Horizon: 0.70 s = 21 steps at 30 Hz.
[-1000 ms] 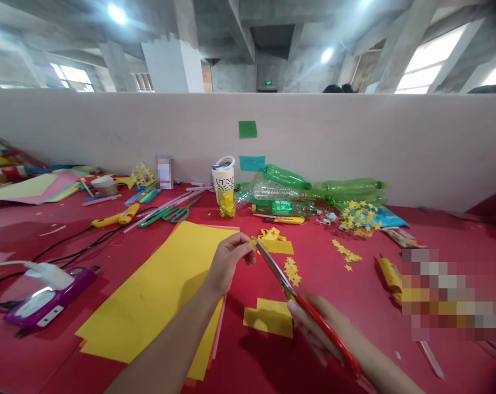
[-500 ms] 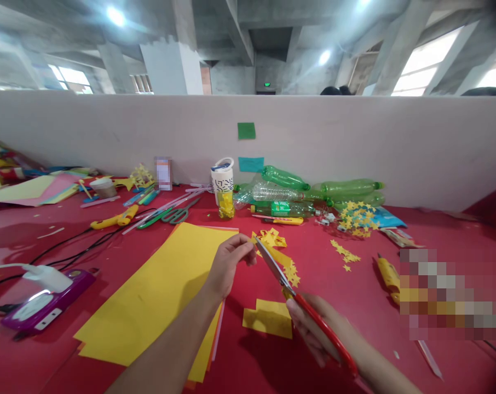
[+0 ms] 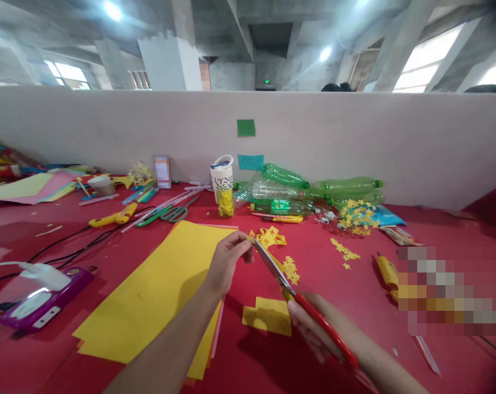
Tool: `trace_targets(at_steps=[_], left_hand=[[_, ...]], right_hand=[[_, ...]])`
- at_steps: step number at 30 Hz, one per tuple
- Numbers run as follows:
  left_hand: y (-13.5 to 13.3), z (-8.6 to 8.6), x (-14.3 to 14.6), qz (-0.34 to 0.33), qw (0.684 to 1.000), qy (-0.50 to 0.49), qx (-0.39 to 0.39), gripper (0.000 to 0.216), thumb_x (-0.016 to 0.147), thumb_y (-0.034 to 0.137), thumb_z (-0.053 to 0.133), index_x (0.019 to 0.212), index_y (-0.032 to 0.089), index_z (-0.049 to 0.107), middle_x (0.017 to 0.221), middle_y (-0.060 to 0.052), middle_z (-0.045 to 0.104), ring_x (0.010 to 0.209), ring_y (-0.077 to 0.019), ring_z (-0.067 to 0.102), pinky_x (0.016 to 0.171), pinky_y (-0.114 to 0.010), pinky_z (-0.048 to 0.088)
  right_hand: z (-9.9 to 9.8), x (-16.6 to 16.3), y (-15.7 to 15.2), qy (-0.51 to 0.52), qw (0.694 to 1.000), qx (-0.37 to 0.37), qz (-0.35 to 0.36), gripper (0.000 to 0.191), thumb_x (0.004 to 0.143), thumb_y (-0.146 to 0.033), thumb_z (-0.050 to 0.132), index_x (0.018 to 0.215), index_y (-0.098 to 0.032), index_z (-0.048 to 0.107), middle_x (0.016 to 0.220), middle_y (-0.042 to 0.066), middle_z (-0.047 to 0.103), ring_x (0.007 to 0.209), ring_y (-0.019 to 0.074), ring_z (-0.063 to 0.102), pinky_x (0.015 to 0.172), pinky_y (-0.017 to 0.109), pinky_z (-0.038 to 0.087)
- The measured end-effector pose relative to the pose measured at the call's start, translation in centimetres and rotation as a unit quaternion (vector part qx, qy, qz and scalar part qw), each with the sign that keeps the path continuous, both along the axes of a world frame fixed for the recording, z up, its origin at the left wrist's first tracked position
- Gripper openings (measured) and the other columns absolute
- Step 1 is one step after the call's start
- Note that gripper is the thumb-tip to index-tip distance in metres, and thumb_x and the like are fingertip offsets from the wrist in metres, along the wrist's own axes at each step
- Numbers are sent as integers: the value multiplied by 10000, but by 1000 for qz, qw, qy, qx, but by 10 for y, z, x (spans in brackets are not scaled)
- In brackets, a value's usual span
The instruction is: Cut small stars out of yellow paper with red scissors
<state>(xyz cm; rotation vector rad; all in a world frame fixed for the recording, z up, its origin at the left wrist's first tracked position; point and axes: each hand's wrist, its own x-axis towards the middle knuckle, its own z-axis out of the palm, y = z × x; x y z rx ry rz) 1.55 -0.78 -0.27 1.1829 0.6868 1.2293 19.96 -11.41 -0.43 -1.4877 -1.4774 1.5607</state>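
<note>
My right hand (image 3: 317, 328) grips red-handled scissors (image 3: 297, 295), blades pointing up-left toward my left hand. My left hand (image 3: 227, 262) pinches a small yellow paper piece (image 3: 253, 239) at the blade tips, above the red table (image 3: 355, 306). Under my left forearm lies a large yellow sheet (image 3: 161, 284) on a stack of coloured paper. A yellow offcut (image 3: 267, 316) lies just left of the scissor handles. Small cut yellow stars (image 3: 291, 269) lie beside the blades, and yellow scraps (image 3: 270, 236) sit just beyond them.
Green plastic bottles (image 3: 309, 189) and a white cup (image 3: 222, 178) stand by the grey partition. Green scissors (image 3: 169, 212), a yellow knife (image 3: 112, 219), more stars (image 3: 357, 213), a purple device with cables (image 3: 42, 301), and a yellow tool (image 3: 385, 271) lie around.
The yellow strip that lay flat beyond the blades has tilted and dropped out of sight behind the scissors. Both hands stay nearly in place, the blades closing on the pinched paper.
</note>
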Motion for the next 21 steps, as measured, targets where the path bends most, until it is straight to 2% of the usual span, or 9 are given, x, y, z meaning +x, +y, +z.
trace_targets(at_steps=[8,14,21], left_hand=[[1,-1,-2,1,1000,21,20,134,798,206,538,677,154,556,538,24,544,516,-83,479,542,-218,367],[2,2,-6,-11,999,32,17,141,793,206,542,663,151,547,534,25,539,500,-82,478,523,-219,358],[3,5,-9,-15,999,32,5,130,764,197,567,646,145,553,517,28,523,479,-80,469,504,-218,360]], right_hand=[[-6,-1,2,28,999,-18,4,439,787,-617,465,655,-205,389,337,-116,337,254,57,368,280,147,278],[-1,-2,2,24,1000,-18,4,494,735,-683,468,646,-203,389,349,-120,342,239,37,324,267,137,264],[4,0,1,9,1000,-23,0,413,796,-562,509,637,-199,392,365,-115,354,250,34,349,278,127,254]])
